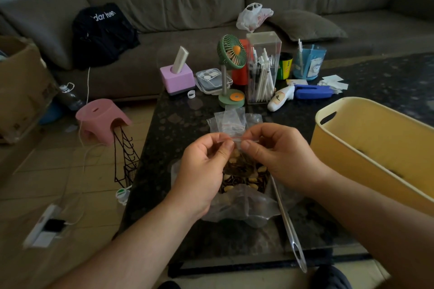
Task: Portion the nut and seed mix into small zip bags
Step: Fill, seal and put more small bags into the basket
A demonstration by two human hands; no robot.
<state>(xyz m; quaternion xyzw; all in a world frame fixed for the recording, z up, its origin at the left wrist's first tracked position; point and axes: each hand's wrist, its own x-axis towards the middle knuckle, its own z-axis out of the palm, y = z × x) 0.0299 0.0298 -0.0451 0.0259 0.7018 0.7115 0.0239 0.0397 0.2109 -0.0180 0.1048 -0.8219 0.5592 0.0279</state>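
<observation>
While both hands work at centre frame, the scene reads like this, near to far:

Hands: left hand (206,162) and right hand (279,155) each pinch the top strip of one small zip bag (244,171), thumb against fingers, the two grips close together at the seal.
Bag in hand: holds a portion of nut and seed mix (242,177), filling its lower part; whether the zip is fully pressed closed I cannot tell.
Below it: a larger clear bag (244,209) lies crumpled on the table (164,159), lower centre; how much mix it still holds is hidden.
Tool: a metal scoop handle (288,223) lies slanting toward lower right, untouched.
Right edge: a yellow tub (366,148), with a few dark bits on its floor.
Just beyond the hands: spare empty zip bags (231,119) in a loose pile.
Progress: this portion looks filled and at the sealing step; empties remain, so more portions are probably left.
Far: a green desk fan (231,54).
</observation>
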